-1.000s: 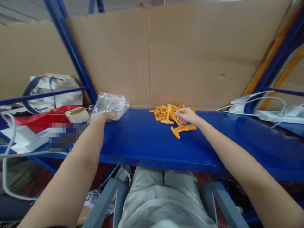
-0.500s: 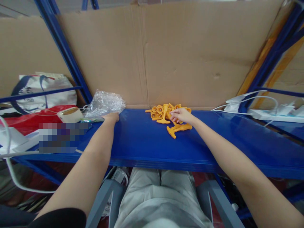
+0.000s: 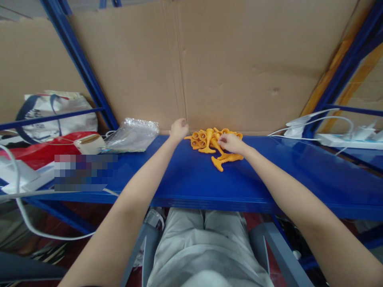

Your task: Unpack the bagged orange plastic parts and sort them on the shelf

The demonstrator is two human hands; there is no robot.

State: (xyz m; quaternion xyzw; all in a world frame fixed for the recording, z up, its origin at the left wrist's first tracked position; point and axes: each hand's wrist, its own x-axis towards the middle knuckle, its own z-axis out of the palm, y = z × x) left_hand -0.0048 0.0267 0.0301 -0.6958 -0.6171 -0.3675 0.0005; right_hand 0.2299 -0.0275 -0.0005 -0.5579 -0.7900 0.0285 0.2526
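Observation:
Several yellow T-shaped plastic handles (image 3: 207, 150) lie in a pile against the cardboard at the back of the blue shelf, some with round hollow ends facing me. My right hand (image 3: 230, 142) is over the right part of the pile, its fingers curled and closed at one yellow handle (image 3: 217, 146). In front of it, another handle (image 3: 220, 164) lies on its side. My left hand (image 3: 179, 129) hovers just left of the pile, apart from it; its fingers are mostly hidden. Further left lies a clear plastic bag (image 3: 134, 135), flattened on the shelf.
Cardboard (image 3: 227, 67) stands behind the blue shelf (image 3: 185, 179). At left are a white cloth bag (image 3: 74, 119), a red bag (image 3: 38, 149) and white cables. A power strip (image 3: 353, 141) with cables sits at right. Grey chair armrests flank my legs.
My left hand has let go of the clear plastic bag and moved right to the pile's left end. The bag has settled flatter. My right hand has lowered and closed its fingers at the pile.

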